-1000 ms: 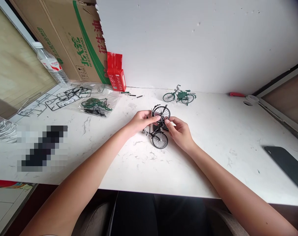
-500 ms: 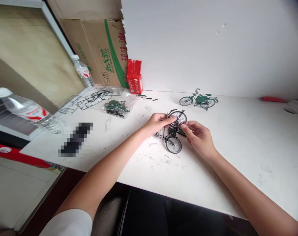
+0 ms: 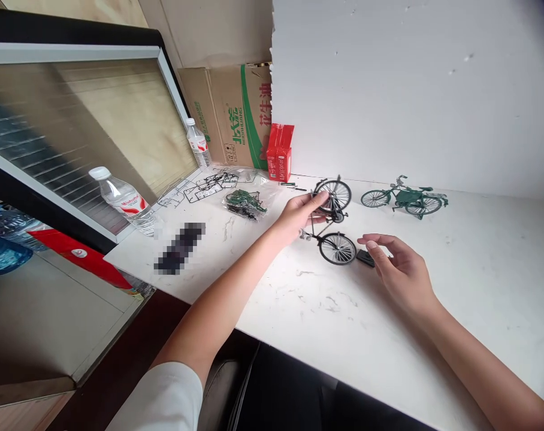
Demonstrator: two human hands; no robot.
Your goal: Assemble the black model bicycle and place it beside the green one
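Observation:
My left hand (image 3: 296, 216) is closed on a black model bicycle (image 3: 328, 227), gripping it by the wheel (image 3: 335, 196) at its upper end. The model is held sideways just over the white table, its other wheel (image 3: 338, 249) nearer me. My right hand (image 3: 400, 269) is off the bicycle, its fingers loosely curled and apart, with nothing visible in them. Beside its fingertips a small flat black piece (image 3: 365, 258) lies on the table, partly hidden by the hand. A green model bicycle (image 3: 404, 197) stands farther back.
A clear plastic bag of green and black parts (image 3: 245, 203) lies left of my hands, with black part frames (image 3: 213, 184) behind it. Two water bottles (image 3: 127, 203) (image 3: 199, 143), a red box (image 3: 280, 154) and a cardboard carton (image 3: 229, 117) stand farther back. A blurred-out dark object (image 3: 180, 248) lies left.
My right hand has let go of the bicycle and moved away to the right. My left hand keeps hold of it and has turned it slightly. The view has swung left.

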